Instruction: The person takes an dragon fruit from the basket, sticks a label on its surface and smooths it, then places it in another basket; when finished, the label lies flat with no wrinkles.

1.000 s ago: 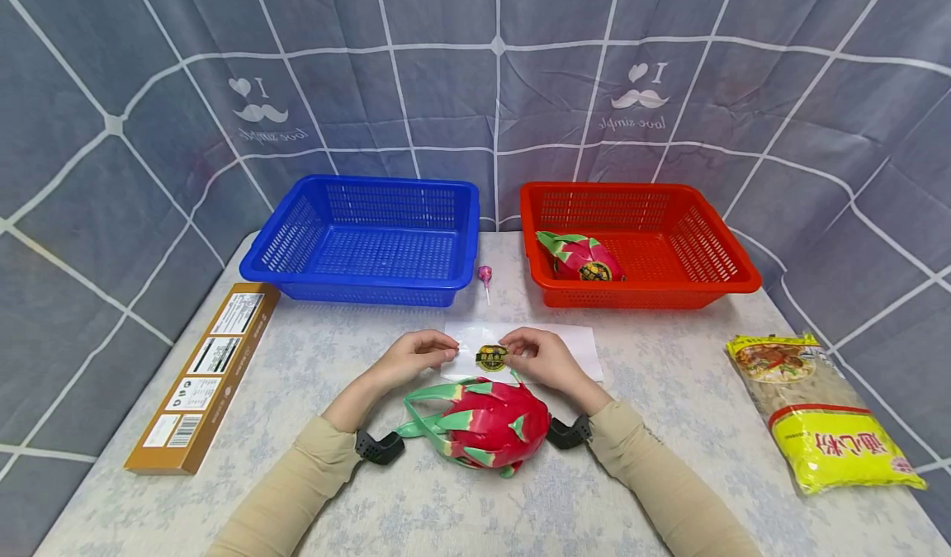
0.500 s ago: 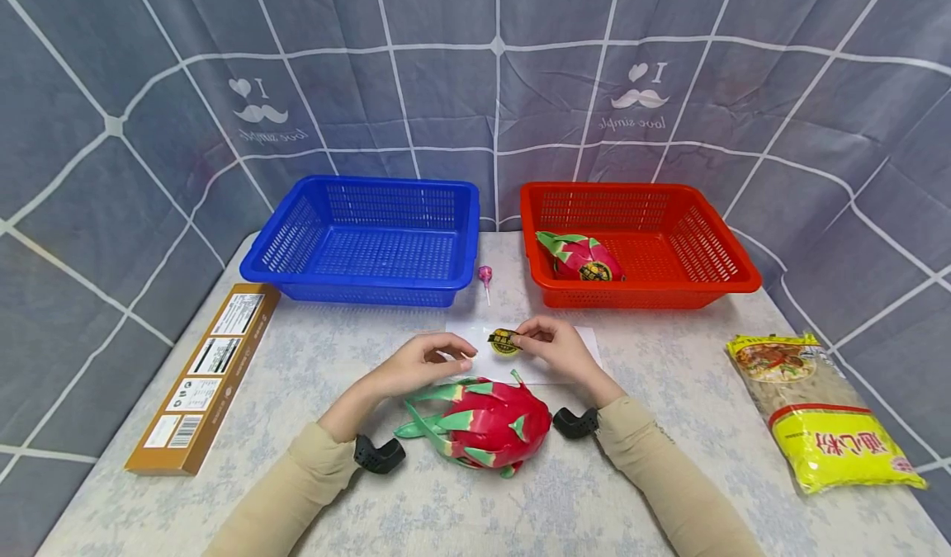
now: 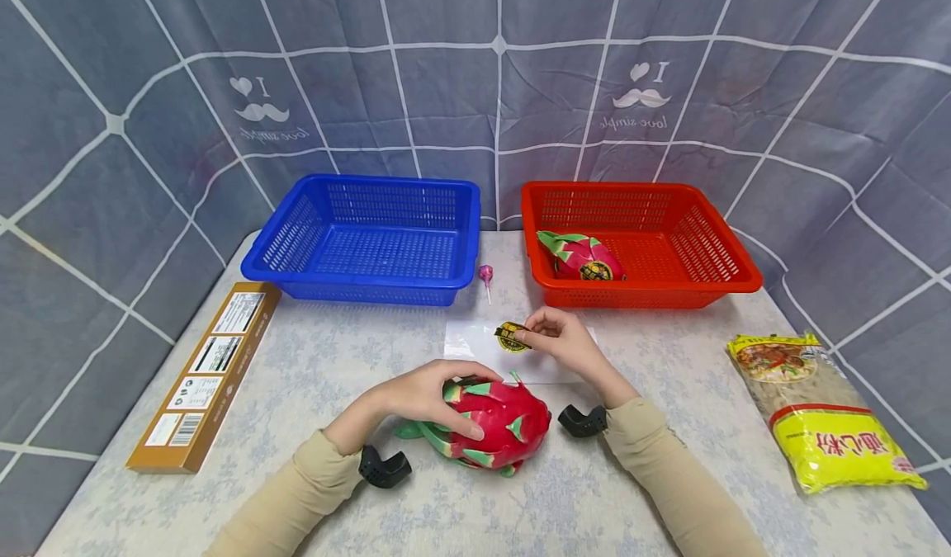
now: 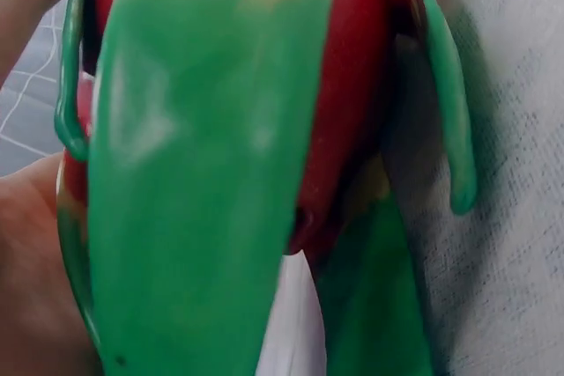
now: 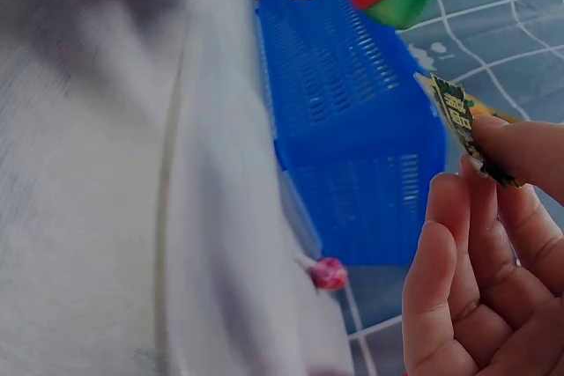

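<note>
A red dragon fruit (image 3: 508,421) with green leaf tips lies on the near middle of the table. My left hand (image 3: 427,394) holds it from its leafy end, thumb on the near side and fingers over the far side. In the left wrist view, a broad green leaf (image 4: 203,147) fills the middle. Between thumb and fingertips, my right hand (image 3: 568,346) pinches a round black and gold sticker (image 3: 511,337). This sticker (image 5: 456,116) is seen at a slant in the right wrist view. It overlaps a white paper sheet (image 3: 470,341) in the head view.
Behind stand a blue basket (image 3: 357,286) and a red basket (image 3: 654,286). A second dragon fruit (image 3: 587,253) with a similar sticker lies in the red one. Between them is a lollipop (image 3: 486,275). A long brown box (image 3: 211,392) is left, a yellow food bag (image 3: 832,425) right.
My right hand has lifted the sticker from the white sheet and moved slightly right with it. My left hand has left the sheet and come down onto the dragon fruit.
</note>
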Demonstrator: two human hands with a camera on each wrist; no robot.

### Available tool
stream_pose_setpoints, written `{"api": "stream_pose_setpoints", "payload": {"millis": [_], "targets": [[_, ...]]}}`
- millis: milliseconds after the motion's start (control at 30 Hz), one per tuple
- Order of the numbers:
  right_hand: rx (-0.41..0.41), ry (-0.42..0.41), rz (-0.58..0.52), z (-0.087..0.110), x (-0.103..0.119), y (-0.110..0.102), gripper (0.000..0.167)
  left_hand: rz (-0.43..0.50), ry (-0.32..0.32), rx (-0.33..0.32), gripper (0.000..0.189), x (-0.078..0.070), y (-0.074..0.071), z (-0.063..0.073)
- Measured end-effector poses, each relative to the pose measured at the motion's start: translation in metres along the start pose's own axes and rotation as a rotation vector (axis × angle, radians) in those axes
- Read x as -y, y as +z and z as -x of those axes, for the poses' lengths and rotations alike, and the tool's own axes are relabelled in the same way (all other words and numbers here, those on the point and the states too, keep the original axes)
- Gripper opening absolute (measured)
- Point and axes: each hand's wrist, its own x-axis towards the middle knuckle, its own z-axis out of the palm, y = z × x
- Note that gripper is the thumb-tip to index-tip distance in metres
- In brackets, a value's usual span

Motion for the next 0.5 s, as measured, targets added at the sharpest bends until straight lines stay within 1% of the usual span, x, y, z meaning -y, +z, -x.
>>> {"api": "stream_pose_setpoints", "payload": {"millis": [67,133,233,300,333,433,500], "targets": [[0.013,-0.019,-0.022,0.004,0.01,-0.001,0.013,0.022,0.021,-0.008,0.057,0.001,0.0,0.0],[0.025,-0.028,-0.054,0.006,0.014,-0.003,0.013,0.017,0.066,-0.021,0.061,0.001,0.0,0.001],[0.028,-0.028,-0.106,0.004,0.01,-0.005,0.015,-0.024,0.161,-0.059,0.066,-0.003,-0.001,0.002],[0.025,-0.025,-0.131,0.003,0.007,-0.007,0.015,-0.068,0.218,-0.092,0.066,-0.01,-0.003,0.004],[0.028,-0.032,-0.141,0.003,0.007,-0.008,0.015,-0.084,0.236,-0.106,0.065,-0.014,-0.004,0.006],[0.047,-0.032,-0.167,0.006,0.01,-0.01,0.013,-0.113,0.255,-0.143,0.064,-0.024,-0.009,0.01],[0.079,-0.028,-0.167,0.008,0.014,-0.011,0.011,-0.119,0.254,-0.16,0.064,-0.027,-0.013,0.013]]}}
